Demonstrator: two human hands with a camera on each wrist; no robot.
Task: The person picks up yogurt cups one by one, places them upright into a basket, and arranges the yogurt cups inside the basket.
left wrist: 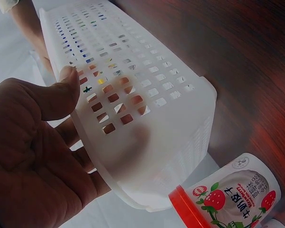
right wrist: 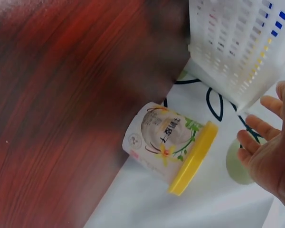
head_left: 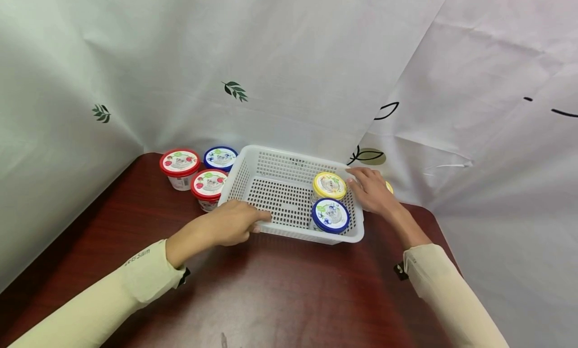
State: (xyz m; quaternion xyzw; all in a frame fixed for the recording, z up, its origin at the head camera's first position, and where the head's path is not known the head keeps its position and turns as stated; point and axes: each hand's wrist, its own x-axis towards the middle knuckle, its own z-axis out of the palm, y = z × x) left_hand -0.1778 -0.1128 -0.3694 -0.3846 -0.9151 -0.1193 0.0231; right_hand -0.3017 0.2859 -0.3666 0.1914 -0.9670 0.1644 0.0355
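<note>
A white perforated plastic basket (head_left: 289,202) stands on the table. My left hand (head_left: 237,221) grips its rim at the near left corner, with the thumb (left wrist: 69,83) on the outer wall and the fingers showing through the holes. At the right rim is my right hand (head_left: 371,190), its fingers loosely extended. A yellow-lidded tub (head_left: 329,185) and a blue-lidded tub (head_left: 330,215) sit inside at the right end. Another yellow-lidded tub (right wrist: 166,145) stands outside the basket, mostly hidden by the right hand in the head view.
Left of the basket stand two red-lidded tubs (head_left: 180,162) with strawberry pictures and one blue-lidded tub (head_left: 220,158). The dark red wooden table (head_left: 289,288) ends at a pale cloth backdrop (head_left: 293,77) behind and on the sides.
</note>
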